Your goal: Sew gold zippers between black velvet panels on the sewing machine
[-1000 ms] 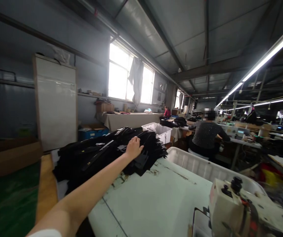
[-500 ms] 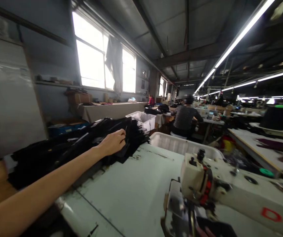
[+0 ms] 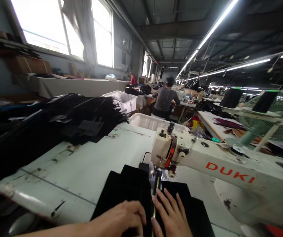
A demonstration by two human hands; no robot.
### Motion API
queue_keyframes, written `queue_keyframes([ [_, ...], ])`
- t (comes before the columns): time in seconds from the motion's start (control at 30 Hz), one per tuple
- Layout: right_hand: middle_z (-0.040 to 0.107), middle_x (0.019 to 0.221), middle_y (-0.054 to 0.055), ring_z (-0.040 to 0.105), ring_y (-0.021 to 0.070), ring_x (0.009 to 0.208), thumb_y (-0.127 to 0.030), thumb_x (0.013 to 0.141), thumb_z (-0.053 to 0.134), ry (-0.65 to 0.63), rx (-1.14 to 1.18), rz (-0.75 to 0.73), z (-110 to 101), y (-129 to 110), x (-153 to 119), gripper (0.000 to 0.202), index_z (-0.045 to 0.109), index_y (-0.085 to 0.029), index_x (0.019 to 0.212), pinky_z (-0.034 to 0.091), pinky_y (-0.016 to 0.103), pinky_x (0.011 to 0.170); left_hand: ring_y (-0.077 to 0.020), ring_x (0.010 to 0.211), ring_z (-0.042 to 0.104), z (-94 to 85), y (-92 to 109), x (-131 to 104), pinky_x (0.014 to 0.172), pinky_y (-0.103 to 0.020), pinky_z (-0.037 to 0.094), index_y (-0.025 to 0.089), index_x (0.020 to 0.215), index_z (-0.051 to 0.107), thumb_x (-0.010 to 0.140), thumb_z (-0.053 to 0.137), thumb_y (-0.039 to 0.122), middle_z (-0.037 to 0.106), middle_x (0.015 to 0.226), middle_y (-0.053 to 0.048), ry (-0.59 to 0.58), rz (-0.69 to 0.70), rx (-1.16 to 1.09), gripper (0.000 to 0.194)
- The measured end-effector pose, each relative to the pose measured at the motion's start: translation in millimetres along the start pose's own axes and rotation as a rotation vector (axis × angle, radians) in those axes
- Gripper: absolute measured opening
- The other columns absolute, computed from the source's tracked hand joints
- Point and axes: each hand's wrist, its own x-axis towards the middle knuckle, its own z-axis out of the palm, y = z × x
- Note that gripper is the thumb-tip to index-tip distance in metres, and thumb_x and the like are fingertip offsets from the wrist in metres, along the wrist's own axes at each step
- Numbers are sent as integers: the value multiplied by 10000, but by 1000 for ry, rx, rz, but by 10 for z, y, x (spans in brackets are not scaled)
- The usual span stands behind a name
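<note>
Black fabric (image 3: 129, 187) lies on the pale table under the sewing machine (image 3: 167, 148), on both sides of a dark strip with a gold line (image 3: 158, 181) that runs to the needle area. My right hand (image 3: 171, 214) rests on the right part of the fabric, its fingers spread beside the strip. On the left part, my left hand (image 3: 124, 217) has its fingers curled down and pressed together at the fabric near the strip; its fingertips are partly hidden.
A large pile of black pieces (image 3: 82, 115) covers the table's left side. Behind the table stand a white bin (image 3: 141, 120) and a white crate (image 3: 124, 98). Farther back a person (image 3: 164, 100) sits. Thread cones (image 3: 231, 97) and a fan (image 3: 279, 121) are at the right.
My left hand has moved from the black pile to the fabric at the machine. The view has turned right and down, so both hands and the fabric now show.
</note>
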Motion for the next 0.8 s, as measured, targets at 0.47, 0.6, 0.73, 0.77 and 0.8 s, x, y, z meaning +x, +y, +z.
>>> queue_keyframes([
  [0.47,653,1267,29,636,221,1137,-255,896,503,-19,107,50,-25,90,181,361,587,-171,1238,546,390,947,-293,1445,213,142,-203,261,1137,-592,181,190,1535,216,940,565,318,221,1560,-146,-21,6,230,701],
  [0.6,714,1086,63,689,201,1011,-294,918,510,35,177,83,-16,88,173,298,627,-184,1168,547,363,947,-305,1427,272,135,-192,249,1135,-593,199,201,1529,245,931,584,313,272,1549,-132,-1,-1,249,696],
  [0.73,728,975,27,712,165,925,-330,914,549,88,220,76,0,115,167,272,654,-203,1131,546,299,945,-293,1429,278,137,-196,311,1132,-598,202,201,1511,293,940,573,314,296,1540,-125,-32,-4,254,646],
  [0.77,732,979,24,711,160,933,-323,912,557,95,223,63,8,124,165,261,659,-200,1119,534,288,961,-291,1428,281,135,-195,322,1130,-600,206,204,1513,288,948,562,316,300,1538,-124,-37,-4,248,638],
  [0.8,736,984,23,710,156,946,-314,910,563,101,224,54,16,132,162,249,664,-198,1106,521,278,977,-292,1426,286,133,-196,330,1128,-603,210,212,1515,281,950,560,315,306,1536,-123,-33,-1,240,639],
])
